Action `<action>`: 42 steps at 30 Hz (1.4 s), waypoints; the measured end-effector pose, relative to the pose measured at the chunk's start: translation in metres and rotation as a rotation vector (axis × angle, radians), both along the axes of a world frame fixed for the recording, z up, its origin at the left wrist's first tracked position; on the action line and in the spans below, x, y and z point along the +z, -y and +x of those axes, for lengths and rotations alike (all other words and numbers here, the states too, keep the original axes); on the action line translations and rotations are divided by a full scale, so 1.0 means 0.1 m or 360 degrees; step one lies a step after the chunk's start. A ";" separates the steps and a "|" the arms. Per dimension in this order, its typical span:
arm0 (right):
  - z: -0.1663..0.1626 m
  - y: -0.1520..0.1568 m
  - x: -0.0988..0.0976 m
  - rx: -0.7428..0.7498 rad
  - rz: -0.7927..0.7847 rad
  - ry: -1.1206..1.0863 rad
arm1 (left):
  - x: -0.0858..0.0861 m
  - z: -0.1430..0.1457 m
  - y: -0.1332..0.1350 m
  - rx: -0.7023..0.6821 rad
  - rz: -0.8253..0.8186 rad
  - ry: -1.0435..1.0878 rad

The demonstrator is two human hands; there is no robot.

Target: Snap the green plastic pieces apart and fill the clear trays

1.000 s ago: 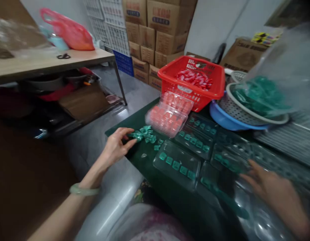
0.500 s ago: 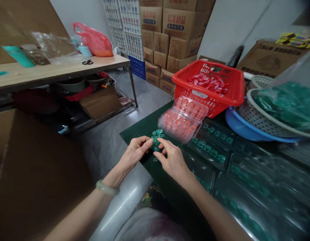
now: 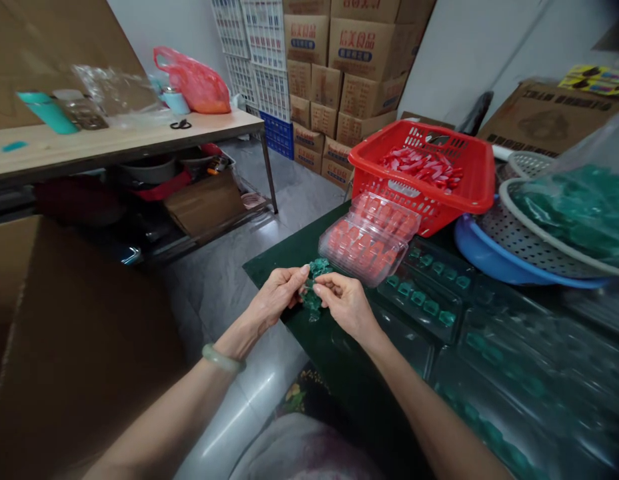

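My left hand (image 3: 278,294) and my right hand (image 3: 343,301) meet over the near left corner of a dark green table (image 3: 289,257). Both pinch a small bunch of green wrapped candies (image 3: 313,293) between fingertips. More green candies lie just behind on the table. A clear clamshell box of red candies (image 3: 369,238) sits right behind my hands. Clear trays with green candies (image 3: 422,297) spread to the right. A pale green bangle (image 3: 222,359) is on my left wrist.
A red basket (image 3: 429,167) of red candies stands behind the trays. A blue basin (image 3: 494,257) holds a colander with a bag of green candies (image 3: 579,207). A wooden table (image 3: 114,143) with a pink bag stands left; stacked cartons (image 3: 339,67) line the back wall.
My right hand came from the trays on the right over to the left hand, and both closed on the green candies and lifted them slightly. The camera view swung left.
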State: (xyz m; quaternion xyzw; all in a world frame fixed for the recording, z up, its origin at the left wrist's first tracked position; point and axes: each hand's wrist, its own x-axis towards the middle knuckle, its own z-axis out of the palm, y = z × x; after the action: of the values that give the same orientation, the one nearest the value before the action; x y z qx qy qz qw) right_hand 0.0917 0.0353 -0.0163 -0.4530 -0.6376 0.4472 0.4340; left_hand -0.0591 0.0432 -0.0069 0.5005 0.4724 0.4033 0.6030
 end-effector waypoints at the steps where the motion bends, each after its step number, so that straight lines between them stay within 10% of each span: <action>1: 0.02 -0.01 0.00 -0.0024 -0.0041 -0.0028 | -0.01 0.00 -0.01 0.0044 -0.0014 0.0033; 11: -0.06 0.16 -0.04 -0.0152 0.0088 0.0337 | -0.07 0.04 -0.10 0.0359 -0.0308 0.0621; 19: -0.04 0.09 0.01 -0.0230 -0.0198 -0.0334 | -0.05 0.02 -0.10 0.0333 -0.0153 0.0606; 26: 0.14 0.19 0.15 -0.0123 -0.0567 -0.0735 | -0.07 -0.01 -0.11 0.0389 0.0732 -0.0532; 31: 0.19 0.17 0.18 -0.0084 -0.0615 -0.0771 | 0.11 0.03 0.02 0.0189 0.1111 -0.0677; 34: 0.20 0.16 0.18 -0.0012 -0.0619 -0.0786 | 0.18 0.08 0.09 -0.0193 0.1116 -0.0721; 42: 0.25 0.17 0.20 0.0086 -0.0770 -0.1004 | -0.05 0.08 -0.03 -0.0035 0.1317 -0.1051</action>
State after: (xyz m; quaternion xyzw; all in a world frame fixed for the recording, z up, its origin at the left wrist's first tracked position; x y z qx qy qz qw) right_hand 0.1169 0.0182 0.0037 -0.3656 -0.3609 0.7128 0.4774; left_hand -0.0506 0.0465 -0.0121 0.8020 0.4331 0.3706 0.1784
